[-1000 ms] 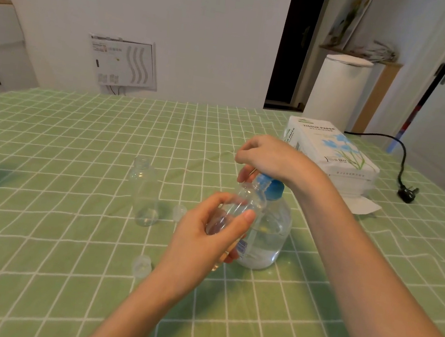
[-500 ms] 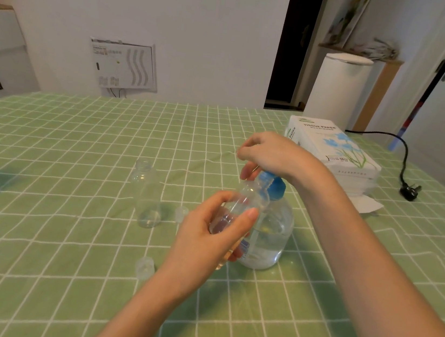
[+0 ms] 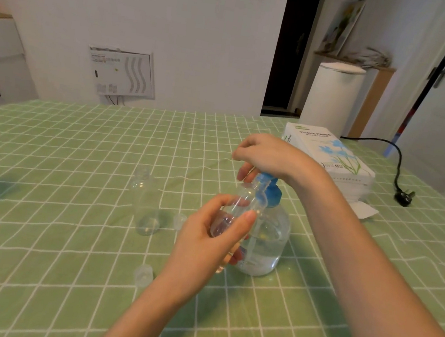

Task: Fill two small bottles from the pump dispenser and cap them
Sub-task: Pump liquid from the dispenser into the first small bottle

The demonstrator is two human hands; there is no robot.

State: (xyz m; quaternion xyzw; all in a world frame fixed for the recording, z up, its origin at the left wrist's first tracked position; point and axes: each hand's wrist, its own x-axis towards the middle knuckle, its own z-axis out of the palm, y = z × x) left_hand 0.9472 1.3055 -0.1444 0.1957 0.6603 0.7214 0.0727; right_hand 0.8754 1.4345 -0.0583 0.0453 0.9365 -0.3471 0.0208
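Head camera shows my left grip (image 3: 206,239) wrapped round a small clear plastic bottle (image 3: 239,207), with fingers and thumb pinching its sides. The bottle is tilted, and its open mouth is right up at the blue spout. My right grip (image 3: 268,154) is curled over the top of the round clear pump dispenser with the blue pump head (image 3: 265,239). The dispenser stands on the green checked surface (image 3: 75,163), near the middle of the picture.

To do this step well, I think I should hold the little mouth right under the spout and not let it slip. I would push the pump down slowly, so the liquid goes in and does not squirt onto the cloth. I cannot tell how full the held bottle is, or if any liquid is coming out.

A second small clear bottle (image 3: 146,203) stands open at 9 o'clock from the dispenser. One small clear cap (image 3: 179,220) lies between them. Another clear cap (image 3: 143,274) lies at 7 o'clock.

At 1 o'clock lies a white tissue pack with blue flowers (image 3: 330,157). It says "TISSUE PAPER". The dispenser has a label too, but my left grip hides most of it and I cannot read it.
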